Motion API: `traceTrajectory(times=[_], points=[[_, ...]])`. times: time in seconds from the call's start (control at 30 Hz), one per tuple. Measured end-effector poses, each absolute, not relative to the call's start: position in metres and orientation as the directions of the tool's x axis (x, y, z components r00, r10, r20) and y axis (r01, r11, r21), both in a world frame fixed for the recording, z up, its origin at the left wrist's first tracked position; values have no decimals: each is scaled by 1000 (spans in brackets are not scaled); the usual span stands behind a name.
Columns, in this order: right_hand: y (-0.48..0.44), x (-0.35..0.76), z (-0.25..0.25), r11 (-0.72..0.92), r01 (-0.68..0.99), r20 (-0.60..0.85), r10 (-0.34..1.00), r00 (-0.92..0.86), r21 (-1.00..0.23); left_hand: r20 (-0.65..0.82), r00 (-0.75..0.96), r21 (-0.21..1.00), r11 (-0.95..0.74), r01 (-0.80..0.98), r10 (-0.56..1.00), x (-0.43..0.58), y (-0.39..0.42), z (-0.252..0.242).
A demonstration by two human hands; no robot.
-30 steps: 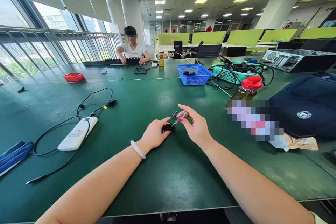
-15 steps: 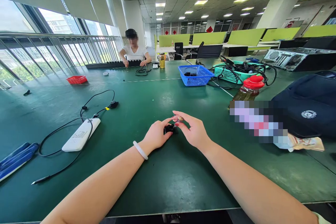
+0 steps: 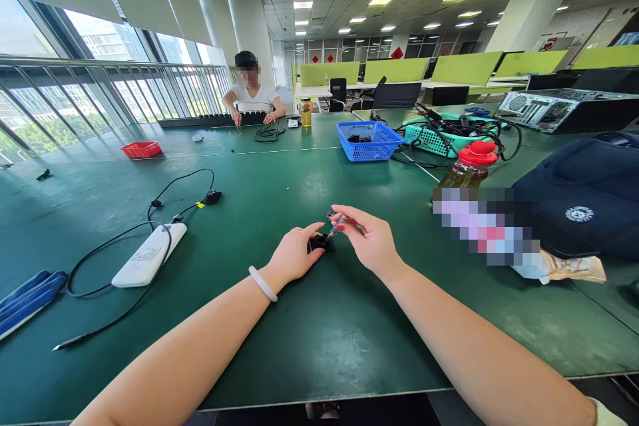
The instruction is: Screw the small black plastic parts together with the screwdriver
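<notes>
My left hand (image 3: 294,253) is closed on a small black part (image 3: 322,243) that rests on the green table (image 3: 309,319). Its fingers hide much of the part, so its exact kind does not show. In my right hand (image 3: 372,239), thumb and fingers pinch a short, slim tool with a partly clear handle, which looks like a small screwdriver (image 3: 337,226). The tool slants down to the left, its lower end at the black part; whether it touches cannot be told. A small dark bit (image 3: 330,213) shows by the right fingertips.
Left lie a white power bank-like box (image 3: 144,259), a looped black cable (image 3: 87,279) and blue gloves (image 3: 30,299). Ahead are a red tray (image 3: 141,150), blue basket (image 3: 369,150) and teal cable basket (image 3: 434,140). Right stand a red-lidded bottle (image 3: 466,170) and dark bag (image 3: 574,193). Someone sits opposite.
My right hand has tilted and drawn slightly back from my left fingers, so more of the slim tool shows. The left hand still holds the black part. The view has shifted a little.
</notes>
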State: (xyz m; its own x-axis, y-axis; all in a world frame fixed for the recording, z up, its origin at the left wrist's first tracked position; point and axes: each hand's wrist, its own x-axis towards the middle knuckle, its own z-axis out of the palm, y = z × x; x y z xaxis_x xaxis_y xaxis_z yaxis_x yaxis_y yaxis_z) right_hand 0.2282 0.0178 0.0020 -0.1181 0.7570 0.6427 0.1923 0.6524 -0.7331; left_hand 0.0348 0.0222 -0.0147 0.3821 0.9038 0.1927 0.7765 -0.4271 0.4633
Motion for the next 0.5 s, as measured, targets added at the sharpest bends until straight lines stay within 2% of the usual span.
traceTrajectory(times=[0.17,0.5], points=[[21,235,4,642,76,646,763,28,-763,179,382,467,-420,778,906,35,22,-13],[14,233,6,705,154,706,706,-59,-692,197,397,460,-442,770,897,34,23,-16]])
